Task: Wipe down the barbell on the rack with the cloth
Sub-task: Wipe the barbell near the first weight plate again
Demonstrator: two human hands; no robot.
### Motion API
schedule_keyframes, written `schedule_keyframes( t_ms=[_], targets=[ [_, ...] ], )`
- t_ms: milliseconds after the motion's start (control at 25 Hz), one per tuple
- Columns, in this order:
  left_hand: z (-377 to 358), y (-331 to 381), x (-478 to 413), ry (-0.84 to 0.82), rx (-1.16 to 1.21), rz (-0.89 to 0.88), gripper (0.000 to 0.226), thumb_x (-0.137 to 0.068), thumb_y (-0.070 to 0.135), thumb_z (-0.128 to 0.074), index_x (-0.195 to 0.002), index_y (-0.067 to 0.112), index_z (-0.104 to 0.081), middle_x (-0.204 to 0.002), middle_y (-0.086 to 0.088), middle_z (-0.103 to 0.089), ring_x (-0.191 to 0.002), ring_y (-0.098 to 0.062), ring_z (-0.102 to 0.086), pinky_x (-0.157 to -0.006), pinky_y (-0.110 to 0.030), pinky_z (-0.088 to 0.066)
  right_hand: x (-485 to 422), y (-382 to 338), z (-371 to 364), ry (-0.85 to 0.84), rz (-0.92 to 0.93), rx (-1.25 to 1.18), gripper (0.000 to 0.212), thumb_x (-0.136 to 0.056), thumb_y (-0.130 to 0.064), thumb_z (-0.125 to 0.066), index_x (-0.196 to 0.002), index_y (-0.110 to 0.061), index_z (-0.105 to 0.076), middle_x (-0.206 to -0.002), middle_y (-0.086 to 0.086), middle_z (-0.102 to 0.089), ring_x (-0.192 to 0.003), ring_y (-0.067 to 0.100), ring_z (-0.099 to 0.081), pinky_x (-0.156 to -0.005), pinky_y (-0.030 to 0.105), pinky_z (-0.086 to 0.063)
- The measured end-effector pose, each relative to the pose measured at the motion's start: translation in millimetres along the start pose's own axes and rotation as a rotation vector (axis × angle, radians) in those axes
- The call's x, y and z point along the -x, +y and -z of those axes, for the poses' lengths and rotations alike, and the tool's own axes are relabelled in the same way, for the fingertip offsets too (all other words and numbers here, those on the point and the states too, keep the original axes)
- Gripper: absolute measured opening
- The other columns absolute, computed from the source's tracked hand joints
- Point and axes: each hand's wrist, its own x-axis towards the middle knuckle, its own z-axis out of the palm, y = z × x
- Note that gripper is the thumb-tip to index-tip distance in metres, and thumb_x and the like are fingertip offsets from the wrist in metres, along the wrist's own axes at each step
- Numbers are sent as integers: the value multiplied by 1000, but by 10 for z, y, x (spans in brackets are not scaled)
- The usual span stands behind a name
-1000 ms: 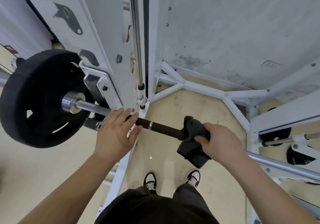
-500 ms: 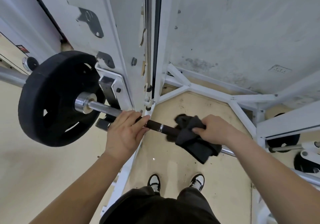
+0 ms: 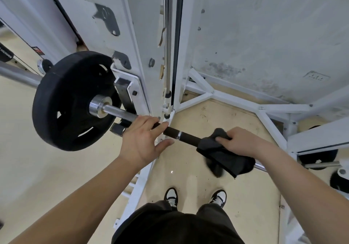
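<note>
The barbell (image 3: 182,135) runs from upper left to lower right across the white rack (image 3: 139,41), dark along its middle and chrome near the sleeve. A black weight plate (image 3: 62,100) sits on its left end. My left hand (image 3: 140,141) rests on the bar just right of the plate, fingers curled over it, thumb loose beneath. My right hand (image 3: 238,142) grips a dark grey cloth (image 3: 221,153) wrapped around the bar, with the cloth's loose end hanging below. The bar under the cloth is hidden.
White rack struts (image 3: 245,102) cross the beige floor behind the bar. A vertical chrome guide rod (image 3: 168,35) runs up the post. More plates (image 3: 319,156) sit on pegs at the right. My shoes (image 3: 196,198) stand below the bar.
My right hand has slid the cloth along the dark part of the bar, left towards my other hand, then slightly back right. The left hand has stayed on the bar.
</note>
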Motion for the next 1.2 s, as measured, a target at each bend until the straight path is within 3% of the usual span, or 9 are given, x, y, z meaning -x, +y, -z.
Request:
schedule_keyframes(
  t_ms=[80, 240, 360, 480, 600, 720, 880, 1000, 1200],
  targets=[
    [3, 49, -17, 5, -21, 33, 44, -93, 63, -63, -114, 27, -77, -105, 3, -72, -104, -25, -65, -89, -38, -53, -128, -209, 18, -22, 38, 61, 42, -96, -53, -51, -68, -21, -55, -72, 1, -61, -70, 19, -59, -65, 34, -42],
    [15, 76, -34, 11, -54, 18, 40, -94, 58, -63, -113, 25, -77, -105, 3, -72, -104, -27, -65, -92, -36, -50, -333, -873, -197, 23, 271, -188, 37, -97, -48, -53, -70, -23, -57, -71, -2, -62, -69, 16, -60, -62, 32, -41],
    [12, 83, -30, 25, -52, 18, 39, -95, 55, -64, -114, 24, -77, -105, 1, -72, -105, -27, -65, -96, -38, -51, -174, -467, -129, 1, 203, -211, 39, -100, -45, -50, -71, -23, -61, -73, -5, -66, -71, 11, -61, -61, 27, -40],
    [-13, 96, -17, 59, -70, 9, 37, -94, 54, -68, -113, 23, -77, -105, -1, -73, -104, -28, -65, -97, -40, -52, 24, -11, -10, -28, 75, -103, 44, -99, -49, -49, -74, -15, -61, -76, 2, -67, -73, 20, -62, -64, 32, -43],
    [-15, 103, -15, 58, -72, 0, 39, -95, 54, -67, -113, 22, -78, -105, -1, -73, -105, -28, -65, -96, -38, -51, -150, -343, -72, 28, 152, 13, 35, -96, -50, -50, -75, -23, -56, -77, -1, -62, -76, 22, -61, -67, 34, -45],
    [6, 92, -22, 25, -67, -7, 42, -97, 57, -63, -114, 22, -78, -106, -1, -73, -107, -28, -65, -95, -38, -52, -245, -751, -184, 59, 293, -72, 25, -95, -48, -55, -81, -29, -62, -77, -4, -66, -73, 19, -63, -62, 32, -45],
    [45, 116, -33, -57, -90, 52, 42, -96, 61, -60, -117, 28, -75, -110, 4, -73, -112, -25, -62, -90, -37, -54, -19, -185, -54, 19, 176, -129, 31, -93, -47, -60, -86, -20, -72, -83, 2, -73, -81, 22, -68, -77, 37, -53],
    [54, 140, -32, -72, -97, 83, 40, -92, 60, -64, -115, 29, -76, -109, 6, -72, -111, -24, -62, -85, -35, -54, 6, -192, -2, 15, 160, -106, 32, -91, -47, -60, -76, -20, -67, -75, 1, -69, -77, 24, -67, -78, 39, -53],
    [103, 109, -81, -134, -65, 84, 47, -91, 63, -57, -116, 28, -76, -109, 5, -72, -111, -24, -61, -91, -38, -54, -242, -918, -261, 3, 344, -316, 20, -94, -39, -60, -75, -34, -63, -79, -6, -68, -80, 17, -66, -64, 28, -48]
  ],
)
